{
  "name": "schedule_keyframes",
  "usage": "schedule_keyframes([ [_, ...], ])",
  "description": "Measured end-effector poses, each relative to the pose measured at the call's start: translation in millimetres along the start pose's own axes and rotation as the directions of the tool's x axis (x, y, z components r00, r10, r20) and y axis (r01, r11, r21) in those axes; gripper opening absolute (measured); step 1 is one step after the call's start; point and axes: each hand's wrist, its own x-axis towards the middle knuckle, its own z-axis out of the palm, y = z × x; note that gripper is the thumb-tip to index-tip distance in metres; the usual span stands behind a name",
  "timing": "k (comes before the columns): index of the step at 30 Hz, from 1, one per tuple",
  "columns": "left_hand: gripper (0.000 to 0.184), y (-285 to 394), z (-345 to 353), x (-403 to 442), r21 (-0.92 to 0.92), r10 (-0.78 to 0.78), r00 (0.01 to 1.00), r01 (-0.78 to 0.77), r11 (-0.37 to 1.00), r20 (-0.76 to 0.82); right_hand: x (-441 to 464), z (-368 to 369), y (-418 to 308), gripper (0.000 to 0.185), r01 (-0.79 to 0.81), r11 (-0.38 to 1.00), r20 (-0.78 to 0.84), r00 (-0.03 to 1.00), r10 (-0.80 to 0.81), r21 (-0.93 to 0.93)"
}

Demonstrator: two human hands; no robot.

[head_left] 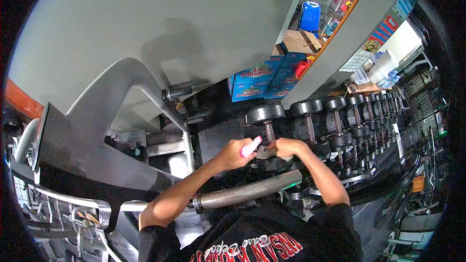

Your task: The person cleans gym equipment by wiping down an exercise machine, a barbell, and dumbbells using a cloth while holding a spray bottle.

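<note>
My left hand [232,155] is closed around a small white bottle-like object with pink ends [251,146], tilted up to the right. Its exact kind is hard to make out. Close beside it, my right hand [286,148] is closed on what looks like a grey cloth [265,152], at the near end of a dumbbell [269,128]. That dumbbell is the first in a long row and has a dark round head with a metal handle. Part of it is hidden behind my hands.
More dumbbells [309,126] line the rack to the right. A padded metal tube [250,190] crosses in front of my body. At left stands a large grey machine frame [97,102]. Blue water cartons [252,81] are stacked by the wall, near a shelf.
</note>
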Motion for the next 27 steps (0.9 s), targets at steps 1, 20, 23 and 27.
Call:
schedule_keyframes([
  [1,0.018,3.4,-0.5,-0.4,0.000,0.008,1.000,-0.008,1.000,0.000,-7.8,-9.8,8.5,0.026,-0.083,0.989,0.089,0.992,0.094,-0.123],
  [20,0.014,159.2,-32.2,-10.1,-0.226,0.044,0.926,-0.138,0.964,-0.375,-195.4,114.8,-72.3,0.043,0.859,-0.203,-0.578,0.473,0.665,0.470],
  [23,0.018,201.5,-33.6,-44.3,-0.154,0.075,0.922,-0.142,0.978,-0.379,-212.7,146.0,-114.9,0.044,0.877,-0.352,-0.595,0.481,0.644,0.328],
  [27,0.016,229.1,-8.0,-104.1,-0.157,0.189,0.873,-0.286,0.945,-0.450,-225.2,192.5,-141.4,0.043,0.838,-0.402,-0.460,0.540,0.704,0.368],
])
